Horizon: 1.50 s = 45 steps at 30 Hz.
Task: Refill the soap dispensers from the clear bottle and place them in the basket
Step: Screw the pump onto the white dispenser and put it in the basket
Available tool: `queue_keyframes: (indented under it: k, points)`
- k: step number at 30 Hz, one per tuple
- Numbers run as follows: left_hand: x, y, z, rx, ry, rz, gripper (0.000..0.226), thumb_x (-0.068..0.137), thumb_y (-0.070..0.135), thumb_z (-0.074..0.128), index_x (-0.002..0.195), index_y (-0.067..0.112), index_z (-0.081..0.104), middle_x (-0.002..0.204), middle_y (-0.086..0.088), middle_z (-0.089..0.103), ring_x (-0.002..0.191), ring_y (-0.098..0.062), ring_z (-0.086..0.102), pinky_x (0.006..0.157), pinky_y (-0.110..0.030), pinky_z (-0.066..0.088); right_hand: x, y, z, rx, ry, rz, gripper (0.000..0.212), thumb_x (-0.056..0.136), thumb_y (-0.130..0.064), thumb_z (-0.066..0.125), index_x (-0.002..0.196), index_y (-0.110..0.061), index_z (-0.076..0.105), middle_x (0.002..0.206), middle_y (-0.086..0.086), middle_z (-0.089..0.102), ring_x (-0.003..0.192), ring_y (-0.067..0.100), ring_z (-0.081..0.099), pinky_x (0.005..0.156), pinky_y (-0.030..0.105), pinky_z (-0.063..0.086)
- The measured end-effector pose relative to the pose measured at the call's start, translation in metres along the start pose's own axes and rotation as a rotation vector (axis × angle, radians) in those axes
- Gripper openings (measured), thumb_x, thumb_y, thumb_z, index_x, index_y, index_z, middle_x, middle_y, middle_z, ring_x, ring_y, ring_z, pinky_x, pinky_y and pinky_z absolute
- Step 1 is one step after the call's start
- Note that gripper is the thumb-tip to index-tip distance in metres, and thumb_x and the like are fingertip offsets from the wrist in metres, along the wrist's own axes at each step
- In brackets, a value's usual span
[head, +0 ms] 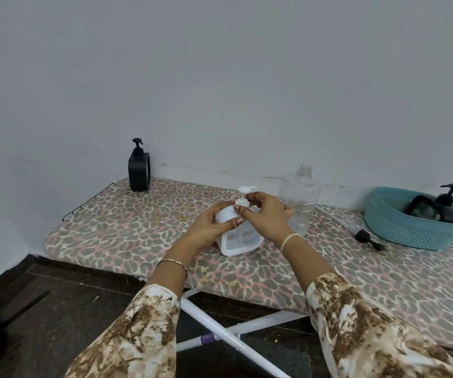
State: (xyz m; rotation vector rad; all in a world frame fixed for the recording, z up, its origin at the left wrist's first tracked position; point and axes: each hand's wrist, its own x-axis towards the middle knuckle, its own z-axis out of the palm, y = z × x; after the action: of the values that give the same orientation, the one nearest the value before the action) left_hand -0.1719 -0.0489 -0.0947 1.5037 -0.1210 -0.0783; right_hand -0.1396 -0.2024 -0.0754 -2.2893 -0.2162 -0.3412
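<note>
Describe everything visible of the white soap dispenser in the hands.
The white dispenser is squarish, rounded-cornered plastic with a pale printed front label and a white pump fitted on top, nozzle pointing right. Its base seems to rest on the leopard-print board, body leaning slightly. The left hand grips its upper body; the right hand pinches the pump's collar. Fill level hidden.

Board cover (127,227) showing grey-pink leopard print; far-left dispenser (139,173) looking black, middle dispenser (240,238) white; right basket (400,227) teal; sleeves (143,331) showing brown-cream mottling.
</note>
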Motion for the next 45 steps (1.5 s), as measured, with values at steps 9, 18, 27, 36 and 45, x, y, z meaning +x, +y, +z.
queue_keyframes:
  k: [9,18,27,36,45]
  points:
    - [0.005,-0.004,-0.004,0.036,0.001,0.022,0.042,0.083,0.019,0.075,0.121,0.028,0.061,0.12,-0.002,0.066,0.104,-0.017,0.066,0.071,-0.025,0.057,0.003,0.006,0.007,-0.017,0.03,-0.017,0.039,0.084,-0.049,0.064,0.117,-0.03,0.065,0.116,-0.014,0.067,0.115,0.011,0.055,0.104,0.047,0.028]
    - [0.015,-0.016,-0.007,0.072,0.066,0.058,0.052,0.069,0.031,0.082,0.118,0.031,0.064,0.122,-0.001,0.065,0.107,-0.017,0.065,0.089,-0.038,0.056,-0.007,-0.008,0.013,-0.221,0.202,0.024,0.034,0.085,-0.05,0.06,0.114,-0.032,0.065,0.112,-0.012,0.068,0.116,0.015,0.052,0.095,0.043,0.02]
    - [0.015,-0.017,-0.011,0.202,0.056,0.065,0.061,0.069,0.022,0.087,0.122,0.028,0.057,0.121,0.001,0.062,0.109,-0.016,0.061,0.092,-0.041,0.055,-0.007,0.004,0.013,0.125,0.059,-0.039,0.042,0.085,-0.04,0.068,0.121,-0.019,0.062,0.121,-0.001,0.061,0.117,0.018,0.053,0.104,0.041,0.037]
    - [-0.003,0.007,-0.016,0.178,-0.037,-0.002,0.059,0.068,0.016,0.086,0.12,0.021,0.058,0.118,-0.007,0.066,0.108,-0.021,0.064,0.081,-0.034,0.058,-0.023,0.024,-0.035,0.477,-0.324,0.002,0.058,0.075,-0.027,0.081,0.127,-0.018,0.055,0.122,0.0,0.064,0.112,0.014,0.061,0.094,0.03,0.052]
    - [-0.016,0.04,0.04,0.214,-0.2,0.008,0.055,0.071,0.022,0.085,0.121,0.026,0.062,0.12,-0.004,0.065,0.11,-0.021,0.063,0.08,-0.041,0.059,-0.044,0.026,-0.103,0.38,-0.41,-0.015,0.05,0.074,-0.014,0.082,0.119,-0.018,0.061,0.11,-0.002,0.069,0.1,0.015,0.067,0.081,0.027,0.056]
